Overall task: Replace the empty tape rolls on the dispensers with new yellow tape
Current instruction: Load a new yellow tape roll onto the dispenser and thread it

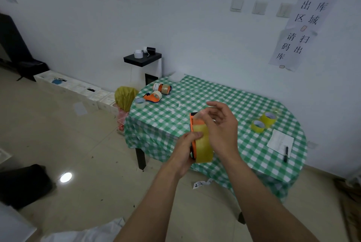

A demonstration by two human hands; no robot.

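My left hand (183, 149) grips an orange tape dispenser (193, 124) from below, thumb pressed on the yellow tape roll (204, 144) mounted on it. My right hand (220, 124) is over the top of the roll, thumb and fingertips pinching the tape's loose end near the dispenser's front. All this is held above the near left part of the green checked table (224, 95). Two new yellow tape rolls (263, 121) stand at the table's right. Two more orange dispensers (154, 97) (163, 88) and a nearly empty roll (140, 102) lie at the far left corner.
A white paper sheet (280, 140) and a black pen (286, 153) lie near the table's right edge. A yellow bag (125, 97) sits on the floor left of the table. A label scrap (202, 184) lies on the floor below my arms. A dark object (23, 185) rests at lower left.
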